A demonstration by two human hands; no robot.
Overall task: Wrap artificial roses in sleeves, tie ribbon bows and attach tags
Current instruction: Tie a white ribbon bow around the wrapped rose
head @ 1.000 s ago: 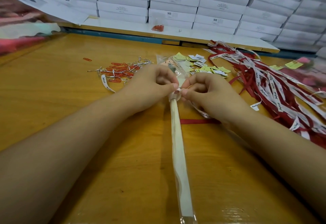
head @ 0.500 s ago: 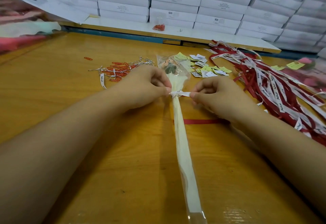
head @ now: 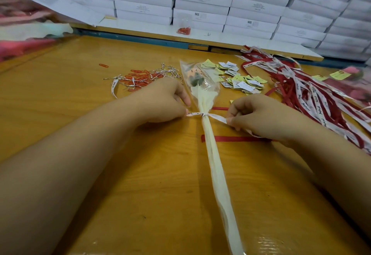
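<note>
Far left: orange-red wire paper clips [head: 138, 78] and silver twist ties [head: 170, 69] lie heaped on the yellow wooden table [head: 80, 94].
Left hand: the left hand [head: 162, 102] has its fingers curled, thumb and forefinger pinched on the left end of the narrow white printed ribbon [head: 216, 117].
Centre: the artificial rose in its clear plastic sleeve [head: 212, 154] lies flat with its head pointing away. The ribbon is knotted round its neck, between both hands' fingertips.
Right hand: the right hand [head: 259, 116] is curled, pinching the ribbon's right end.
Beneath: a single red ribbon strip [head: 241, 138] crosses under the sleeve.
Beyond: small yellow and white paper tags [head: 239, 77] lie scattered beside the sleeve's top.
Far right: tangled red and white ribbons [head: 313, 94].
</note>
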